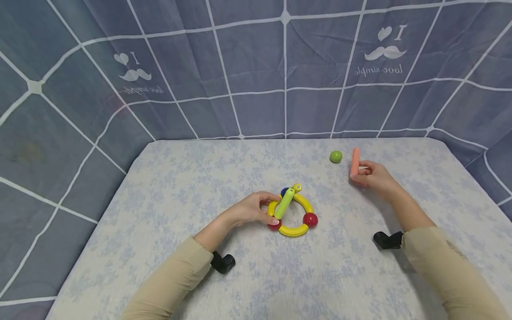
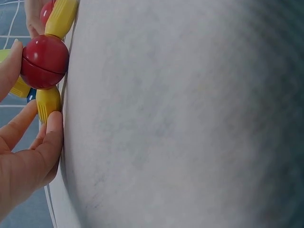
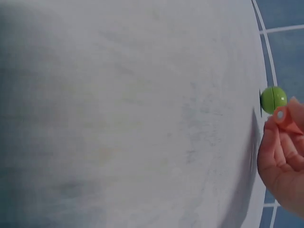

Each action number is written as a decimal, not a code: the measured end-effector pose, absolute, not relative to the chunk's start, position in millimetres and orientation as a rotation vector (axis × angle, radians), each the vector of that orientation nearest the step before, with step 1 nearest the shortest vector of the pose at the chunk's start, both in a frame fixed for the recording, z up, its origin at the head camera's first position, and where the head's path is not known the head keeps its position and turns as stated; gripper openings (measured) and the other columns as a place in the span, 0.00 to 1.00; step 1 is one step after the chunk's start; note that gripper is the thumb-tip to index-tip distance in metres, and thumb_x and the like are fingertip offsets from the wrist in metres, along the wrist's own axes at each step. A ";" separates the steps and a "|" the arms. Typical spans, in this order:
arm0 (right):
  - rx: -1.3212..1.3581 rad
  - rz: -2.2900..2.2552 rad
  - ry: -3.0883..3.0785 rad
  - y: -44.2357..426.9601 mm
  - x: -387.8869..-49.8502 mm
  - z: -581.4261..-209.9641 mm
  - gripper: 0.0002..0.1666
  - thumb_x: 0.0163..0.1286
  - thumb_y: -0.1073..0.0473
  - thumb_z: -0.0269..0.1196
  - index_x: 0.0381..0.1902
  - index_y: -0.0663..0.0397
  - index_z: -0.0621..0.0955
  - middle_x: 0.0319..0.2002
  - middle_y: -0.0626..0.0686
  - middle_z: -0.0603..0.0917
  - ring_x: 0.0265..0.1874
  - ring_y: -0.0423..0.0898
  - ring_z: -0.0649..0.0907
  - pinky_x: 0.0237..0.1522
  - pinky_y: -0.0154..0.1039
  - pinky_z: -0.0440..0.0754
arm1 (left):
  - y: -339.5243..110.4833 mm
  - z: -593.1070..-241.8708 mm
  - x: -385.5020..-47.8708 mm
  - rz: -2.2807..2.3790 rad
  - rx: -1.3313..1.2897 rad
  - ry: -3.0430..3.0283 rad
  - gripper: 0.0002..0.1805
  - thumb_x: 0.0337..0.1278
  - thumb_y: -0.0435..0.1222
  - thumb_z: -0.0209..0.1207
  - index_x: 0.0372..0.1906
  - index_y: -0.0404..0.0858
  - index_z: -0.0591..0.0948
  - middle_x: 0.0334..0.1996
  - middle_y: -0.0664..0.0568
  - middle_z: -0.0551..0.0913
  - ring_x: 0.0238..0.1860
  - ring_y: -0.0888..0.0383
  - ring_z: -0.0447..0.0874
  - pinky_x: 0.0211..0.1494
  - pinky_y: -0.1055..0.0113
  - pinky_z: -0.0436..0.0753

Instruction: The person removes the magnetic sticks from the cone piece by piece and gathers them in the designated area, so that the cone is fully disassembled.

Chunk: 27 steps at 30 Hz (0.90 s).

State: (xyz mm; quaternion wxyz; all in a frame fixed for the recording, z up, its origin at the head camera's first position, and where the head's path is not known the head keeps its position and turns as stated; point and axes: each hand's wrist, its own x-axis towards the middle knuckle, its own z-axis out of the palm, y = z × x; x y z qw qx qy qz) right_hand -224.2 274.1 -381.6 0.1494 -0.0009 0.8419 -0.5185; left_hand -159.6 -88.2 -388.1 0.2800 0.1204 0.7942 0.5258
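On the table lies a toy ring of yellow curved rods joined by balls, two of them red and one blue, partly covered. A lime-green rod slants up over the ring's left side, and a short yellow rod end sticks out at the back. My left hand grips the ring's left side, thumb by the near red ball and fingertips at a yellow rod. At the right, my right hand pinches a salmon-orange rod at its lower end, raised above the table.
A loose green ball sits on the table near the back edge, left of the orange rod. The table has a pale floral cover. Blue-grey checked curtains stand behind and at both sides. Black wrist mounts stick out from both sleeves.
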 end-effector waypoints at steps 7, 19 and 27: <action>0.125 -1.501 2.476 276.4 -241.1 -383.8 0.42 0.64 0.64 0.60 0.68 0.74 0.52 0.38 0.51 0.71 0.27 0.30 0.72 0.32 0.27 0.76 | -88.6 -388.0 -161.6 1.415 0.337 2.124 0.32 0.41 0.31 0.71 0.58 0.39 0.76 0.58 0.49 0.68 0.54 0.52 0.66 0.52 0.62 0.72; 0.245 -1.469 2.477 277.5 -258.9 -388.5 0.42 0.64 0.63 0.59 0.70 0.69 0.53 0.50 0.60 0.66 0.34 0.37 0.70 0.33 0.27 0.75 | -89.2 -391.9 -160.2 1.430 0.345 2.109 0.32 0.41 0.31 0.71 0.57 0.39 0.76 0.59 0.49 0.69 0.55 0.51 0.66 0.54 0.61 0.72; 0.209 -1.367 2.579 274.5 -268.1 -394.1 0.37 0.63 0.62 0.61 0.65 0.71 0.61 0.46 0.61 0.68 0.29 0.35 0.71 0.30 0.27 0.74 | -89.9 -392.8 -160.4 1.427 0.350 2.116 0.32 0.40 0.31 0.72 0.57 0.39 0.76 0.59 0.49 0.68 0.54 0.52 0.66 0.52 0.63 0.72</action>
